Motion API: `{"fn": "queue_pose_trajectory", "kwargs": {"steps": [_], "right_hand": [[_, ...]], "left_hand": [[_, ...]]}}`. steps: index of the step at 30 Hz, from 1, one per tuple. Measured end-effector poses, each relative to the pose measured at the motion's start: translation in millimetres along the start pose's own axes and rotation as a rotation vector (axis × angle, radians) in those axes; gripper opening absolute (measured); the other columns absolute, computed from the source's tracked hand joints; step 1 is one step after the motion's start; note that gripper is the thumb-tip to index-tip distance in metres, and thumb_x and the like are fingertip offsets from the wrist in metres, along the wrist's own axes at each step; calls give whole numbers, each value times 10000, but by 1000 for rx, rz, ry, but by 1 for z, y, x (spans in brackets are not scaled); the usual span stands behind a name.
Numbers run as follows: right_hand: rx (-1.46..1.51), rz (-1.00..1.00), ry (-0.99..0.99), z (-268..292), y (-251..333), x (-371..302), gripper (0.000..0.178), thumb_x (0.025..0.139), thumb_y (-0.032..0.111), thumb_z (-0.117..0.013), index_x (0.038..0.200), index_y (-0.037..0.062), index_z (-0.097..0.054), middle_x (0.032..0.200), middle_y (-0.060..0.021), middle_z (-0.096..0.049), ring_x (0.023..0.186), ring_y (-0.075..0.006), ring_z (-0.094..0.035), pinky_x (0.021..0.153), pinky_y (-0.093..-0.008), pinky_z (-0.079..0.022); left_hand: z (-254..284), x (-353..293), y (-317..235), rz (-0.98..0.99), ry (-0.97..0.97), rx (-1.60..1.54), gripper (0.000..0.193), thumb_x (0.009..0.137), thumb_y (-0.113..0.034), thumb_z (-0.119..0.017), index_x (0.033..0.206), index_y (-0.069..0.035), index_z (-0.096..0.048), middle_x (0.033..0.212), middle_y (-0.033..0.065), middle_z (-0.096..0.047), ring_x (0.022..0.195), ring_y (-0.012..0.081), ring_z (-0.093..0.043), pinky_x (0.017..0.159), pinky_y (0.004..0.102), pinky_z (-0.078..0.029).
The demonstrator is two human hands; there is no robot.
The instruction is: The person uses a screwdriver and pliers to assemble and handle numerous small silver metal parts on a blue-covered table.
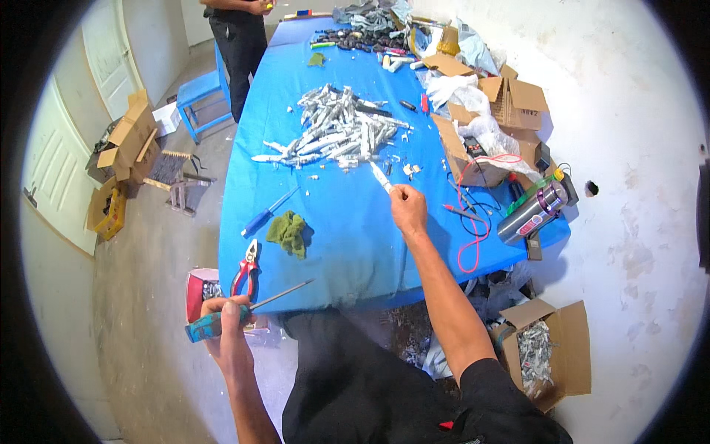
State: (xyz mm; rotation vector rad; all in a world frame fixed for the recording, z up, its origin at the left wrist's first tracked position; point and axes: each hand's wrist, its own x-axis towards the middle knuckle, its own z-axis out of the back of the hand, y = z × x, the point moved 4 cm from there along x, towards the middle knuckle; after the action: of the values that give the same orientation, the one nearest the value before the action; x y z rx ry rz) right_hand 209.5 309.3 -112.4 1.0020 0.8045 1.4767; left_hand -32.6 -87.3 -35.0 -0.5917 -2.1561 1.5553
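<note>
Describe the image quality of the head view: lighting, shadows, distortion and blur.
Head view: even, bright daylight with soft shadows under the blue table; strong fisheye bending and a black rim at the corners; centre sharp, so the right hand and the left hand gripping its screwdriver read clearly; slight glare on the white wall.

Bare blue cloth (pixel 347 237) ahead open; green rag (pixel 288 233), pliers (pixel 248 270) block left, red cable (pixel 473 222) right.
</note>
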Motion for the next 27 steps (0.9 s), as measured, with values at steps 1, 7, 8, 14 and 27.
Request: {"fn": "queue_pose_trajectory", "kwargs": {"steps": [1, 7, 8, 14, 27], "right_hand": [[7, -18, 12, -4, -1, 4, 288, 966, 273, -670, 1049, 35, -809, 917, -159, -794, 850, -300, -757, 797, -430, -575], [154, -110, 89, -19, 9, 13, 278, 983, 248, -638, 1000, 8, -777, 887, -124, -771, 755, -227, -749, 672, -398, -572], [224, -183, 83, -19, 12, 7, 282, 990, 250, -632, 1026, 4, -764, 915, -123, -769, 742, -215, -743, 644, -380, -567], [385, -378, 113, -1, 15, 5, 312, 1037, 246, -611, 1189, -14, -693, 975, -94, -734, 710, -155, -695, 533, -285, -543], [410, -159, 424, 47, 52, -92, 264, 1051, 227, -674, 1174, 4, -742, 863, -39, -694, 671, -75, -603, 575, -243, -471]], "left_hand": [[1, 0, 1, 13, -1, -42, 230, 1041, -233, -718, 1077, -40, -599, 1051, 160, -757, 868, 170, -682, 768, 323, -579], [14, -9, 10, 58, 7, -140, 196, 1058, -227, -688, 1113, -64, -595, 1069, 159, -756, 885, 179, -692, 782, 353, -593], [18, -13, 10, 44, 1, -146, 216, 1057, -247, -687, 1123, -64, -595, 1073, 164, -752, 880, 188, -694, 782, 355, -595], [30, -19, 18, 47, 19, -291, 296, 1077, -351, -638, 1160, -69, -597, 1091, 161, -744, 911, 219, -695, 796, 361, -595], [37, -34, 14, 55, 73, -369, 298, 1067, -293, -602, 1263, -69, -588, 1250, 173, -703, 1081, 238, -699, 926, 370, -619]]}}
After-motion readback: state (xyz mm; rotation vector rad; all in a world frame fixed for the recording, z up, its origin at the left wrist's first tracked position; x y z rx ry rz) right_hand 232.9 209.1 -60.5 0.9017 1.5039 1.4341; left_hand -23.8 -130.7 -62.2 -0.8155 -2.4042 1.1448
